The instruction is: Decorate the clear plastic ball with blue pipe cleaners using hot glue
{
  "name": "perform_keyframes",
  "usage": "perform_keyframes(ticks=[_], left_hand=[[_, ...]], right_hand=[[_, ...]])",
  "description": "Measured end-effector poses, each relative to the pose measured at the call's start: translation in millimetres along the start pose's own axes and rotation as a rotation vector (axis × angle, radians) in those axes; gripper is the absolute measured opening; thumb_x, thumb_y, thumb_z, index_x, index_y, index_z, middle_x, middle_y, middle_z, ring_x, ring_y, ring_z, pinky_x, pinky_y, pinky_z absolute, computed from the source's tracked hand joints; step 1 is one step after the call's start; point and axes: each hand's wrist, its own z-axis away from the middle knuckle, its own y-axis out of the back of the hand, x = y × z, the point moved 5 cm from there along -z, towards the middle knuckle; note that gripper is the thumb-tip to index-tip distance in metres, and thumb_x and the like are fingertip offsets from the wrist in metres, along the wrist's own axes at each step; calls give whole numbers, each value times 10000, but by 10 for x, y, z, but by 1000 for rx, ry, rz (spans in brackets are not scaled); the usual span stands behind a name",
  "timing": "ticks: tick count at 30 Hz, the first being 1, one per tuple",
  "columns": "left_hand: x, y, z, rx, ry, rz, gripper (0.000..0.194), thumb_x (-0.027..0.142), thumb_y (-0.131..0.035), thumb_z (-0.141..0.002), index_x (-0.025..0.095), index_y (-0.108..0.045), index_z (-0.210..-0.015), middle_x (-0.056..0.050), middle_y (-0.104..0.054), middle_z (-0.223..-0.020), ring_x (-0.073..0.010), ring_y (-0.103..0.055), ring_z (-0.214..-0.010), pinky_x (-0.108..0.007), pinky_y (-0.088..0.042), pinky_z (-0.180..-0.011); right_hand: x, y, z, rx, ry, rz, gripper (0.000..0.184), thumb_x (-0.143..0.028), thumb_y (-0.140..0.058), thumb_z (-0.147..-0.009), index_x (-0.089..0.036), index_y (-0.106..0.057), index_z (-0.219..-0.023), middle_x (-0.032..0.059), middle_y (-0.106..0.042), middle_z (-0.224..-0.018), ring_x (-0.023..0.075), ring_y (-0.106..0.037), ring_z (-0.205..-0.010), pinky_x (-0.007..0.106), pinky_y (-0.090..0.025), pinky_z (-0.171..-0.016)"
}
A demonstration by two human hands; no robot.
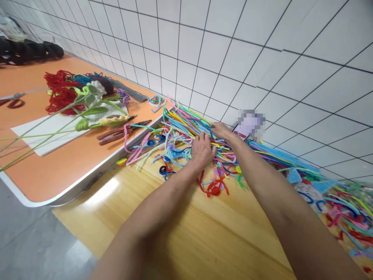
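A long, tangled heap of coloured pipe cleaners (186,120) lies on the wooden table along the wall. My left hand (203,149) is down in the heap, its bent fingers closed over some pipe cleaners and its thumb toward the right. Just beyond it, my right hand (221,130) reaches in from the right, with curled fingers around the back of the bundle. Its fingertips are partly hidden among the strands. Red twisted pipe cleaners (214,187) lie loose in front of my left hand. Pink ones (139,154) stick out at the left end.
A phone (247,125) leans against the tiled wall (192,50). On the orange table (96,167) at left lie pliers (125,133), scissors (14,100), white paper (43,140), crocheted flowers (99,91) and red yarn (62,93). More pipe cleaners (354,210) spread at right.
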Motion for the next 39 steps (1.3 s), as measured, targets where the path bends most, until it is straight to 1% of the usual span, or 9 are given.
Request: perform_keyframes(ticks=[3, 6, 9, 14, 20, 25, 31, 36, 39], left_hand=[[3, -3, 7, 10, 6, 12, 433, 301, -680, -1011, 108, -597, -1390, -243, -632, -1524, -371, -634, -1323, -484, -506, -1175], [-5, 6, 10, 50, 25, 66, 683, 300, -681, -1000, 66, -438, -1594, -270, -612, -1554, -379, -634, -1345, -496, -507, -1181], [-14, 6, 2, 62, 39, 107, 840, 280, -694, -969, 77, -320, -1693, -266, -607, -1566, -385, -640, -1353, -505, -516, -1173], [-30, -28, -13, 41, 50, 100, 723, 216, -671, -953, 85, -443, -1627, -271, -607, -1553, -379, -643, -1382, -492, -519, -1173], [-43, -49, 1, 70, 47, 106, 817, 268, -717, -959, 55, -358, -1661, -308, -562, -1623, -404, -613, -1447, -529, -502, -1206], [-32, -35, 15, 53, 45, 71, 498, 280, -717, -983, 131, -537, -1423, -265, -586, -1574, -376, -641, -1378, -506, -509, -1181], [-54, -22, 20, 103, 43, 146, 403, 225, -751, -946, 196, -508, -1266, -219, -581, -1475, -365, -606, -1406, -498, -509, -1187], [-82, -20, 17, 113, 55, 196, 463, 179, -765, -918, 222, -467, -1269, -185, -565, -1423, -350, -605, -1386, -487, -524, -1176], [-86, -21, 14, 111, 56, 198, 414, 184, -758, -925, 231, -471, -1219, -177, -564, -1397, -349, -604, -1370, -500, -522, -1187]], right_hand=[[-70, 69, 61, 32, 79, 23, 455, -69, -512, -1024, -147, -821, -1349, 160, -797, -1469, 255, -708, -1411, 324, -489, -1215], [-156, 155, 281, 88, 177, 40, 501, -71, -449, -1052, -101, -761, -1443, 201, -668, -1641, 282, -585, -1558, 385, -385, -1331], [-263, 130, 587, 63, 276, 42, 416, -100, -563, -1015, -120, -807, -1350, 203, -726, -1562, 308, -620, -1507, 392, -413, -1311], [-343, 73, 906, 17, 364, 1, 354, -118, -581, -1019, -175, -845, -1248, 144, -778, -1492, 258, -682, -1423, 344, -461, -1267], [-125, 156, 788, 78, 191, -6, 344, -201, -550, -1084, -177, -821, -1294, 136, -817, -1385, 247, -744, -1287, 343, -530, -1150], [-97, 202, 718, 203, 98, 15, 403, -157, -565, -1041, -92, -782, -1375, 242, -753, -1474, 333, -660, -1427, 440, -443, -1271], [-142, 214, 725, 178, 52, -93, 344, -221, -580, -1052, -262, -862, -1244, 77, -868, -1297, 265, -768, -1250, 363, -546, -1117], [-14, 280, 767, 218, -63, -73, 340, -252, -586, -1040, -182, -847, -1246, 156, -865, -1244, 313, -775, -1208, 405, -564, -1071], [-65, 337, 816, 273, 14, -93, 370, -245, -563, -1054, -180, -823, -1309, 143, -845, -1316, 282, -752, -1255, 385, -542, -1127]])
